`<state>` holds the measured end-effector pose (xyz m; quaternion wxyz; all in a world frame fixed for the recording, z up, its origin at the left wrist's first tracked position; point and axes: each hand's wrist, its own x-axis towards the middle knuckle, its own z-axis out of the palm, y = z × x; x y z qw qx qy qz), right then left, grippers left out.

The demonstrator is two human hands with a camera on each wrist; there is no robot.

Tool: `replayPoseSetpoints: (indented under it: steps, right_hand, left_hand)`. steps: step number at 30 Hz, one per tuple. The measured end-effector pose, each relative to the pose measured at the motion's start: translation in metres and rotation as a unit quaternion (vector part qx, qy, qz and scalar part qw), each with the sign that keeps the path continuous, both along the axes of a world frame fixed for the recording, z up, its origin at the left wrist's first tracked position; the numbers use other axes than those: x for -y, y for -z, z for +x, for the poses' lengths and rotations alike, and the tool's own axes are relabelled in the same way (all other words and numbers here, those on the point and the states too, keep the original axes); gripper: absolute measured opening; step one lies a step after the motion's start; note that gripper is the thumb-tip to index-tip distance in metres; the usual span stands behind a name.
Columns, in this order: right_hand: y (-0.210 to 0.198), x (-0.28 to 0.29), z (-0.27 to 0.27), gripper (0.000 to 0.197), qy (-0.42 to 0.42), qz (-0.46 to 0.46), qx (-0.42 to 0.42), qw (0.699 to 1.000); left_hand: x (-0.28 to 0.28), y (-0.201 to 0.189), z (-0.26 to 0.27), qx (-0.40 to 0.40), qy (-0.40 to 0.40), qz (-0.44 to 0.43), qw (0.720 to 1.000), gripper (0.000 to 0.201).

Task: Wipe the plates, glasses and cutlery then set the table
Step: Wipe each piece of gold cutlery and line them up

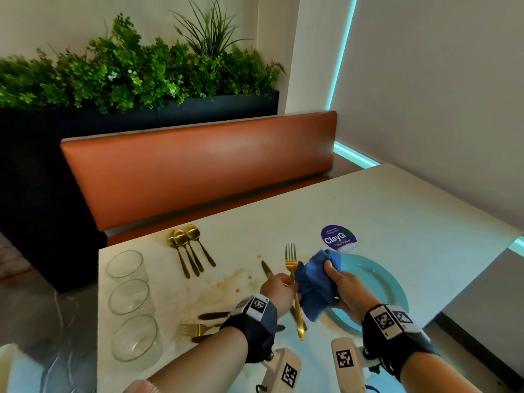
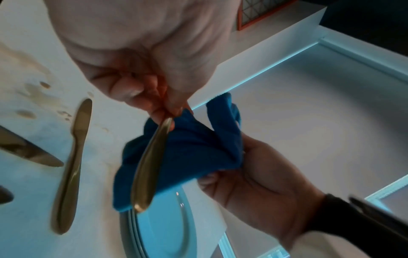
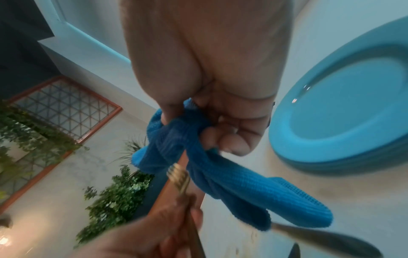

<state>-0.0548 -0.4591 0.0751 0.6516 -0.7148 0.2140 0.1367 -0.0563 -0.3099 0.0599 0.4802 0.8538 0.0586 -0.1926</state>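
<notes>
One round purple sticker (image 1: 338,237) lay flat on the desk (image 1: 411,222), just beyond the far rim of the blue plate (image 1: 377,276). It read "ClayGo" in large white letters, the last letter set in green. Smaller lines above and below that word were too fine for me to read. My wristbands (image 1: 388,320) and the white blocks (image 1: 344,358) under my wrists carried black-and-white square code markers, no legible words.

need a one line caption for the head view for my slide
Left hand holds a gold fork upright while the right hand wipes it with a blue cloth above teal plates.
</notes>
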Motion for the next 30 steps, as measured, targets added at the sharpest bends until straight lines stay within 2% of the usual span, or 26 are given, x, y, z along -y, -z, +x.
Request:
replayPoseSetpoints:
  steps: [3, 6, 10, 13, 16, 18, 20, 27, 30]
  right_hand:
    - [-0.001, -0.033, -0.015, 0.032, -0.04, -0.011, -0.001, 0.999]
    - [-0.001, -0.055, -0.026, 0.028, -0.032, -0.027, 0.018, 0.999]
    - [-0.008, -0.071, -0.034, 0.015, -0.021, -0.126, 0.046, 0.991]
    - [-0.019, -0.079, -0.04, 0.027, -0.049, -0.238, 0.063, 0.968]
    - [-0.021, -0.081, -0.043, 0.029, -0.073, -0.298, 0.083, 0.948]
    - [-0.02, -0.083, -0.044, 0.026, -0.078, -0.325, 0.096, 0.938]
    - [-0.019, -0.084, -0.045, 0.019, -0.087, -0.351, 0.107, 0.926]
    - [-0.027, -0.09, -0.043, 0.019, -0.096, -0.377, 0.129, 0.912]
    - [-0.031, -0.09, -0.04, 0.018, -0.097, -0.367, 0.128, 0.916]
  left_hand:
    - [-0.011, -0.014, -0.018, 0.018, 0.058, 0.013, 0.998, 0.013]
    - [-0.022, -0.02, -0.034, 0.023, 0.094, 0.033, 0.995, 0.024]
    - [-0.042, -0.025, -0.052, 0.014, 0.105, 0.022, 0.994, 0.025]
    - [-0.054, -0.03, -0.059, 0.016, 0.102, 0.01, 0.995, 0.023]
    - [-0.061, -0.033, -0.065, 0.027, 0.108, 0.012, 0.994, 0.012]
    - [-0.066, -0.032, -0.069, 0.023, 0.096, 0.018, 0.995, 0.027]
    - [-0.07, -0.031, -0.072, 0.02, 0.093, 0.013, 0.995, 0.032]
    - [-0.079, -0.04, -0.071, 0.042, 0.113, 0.041, 0.992, 0.033]
    - [-0.083, -0.047, -0.067, 0.045, 0.137, 0.05, 0.988, 0.031]
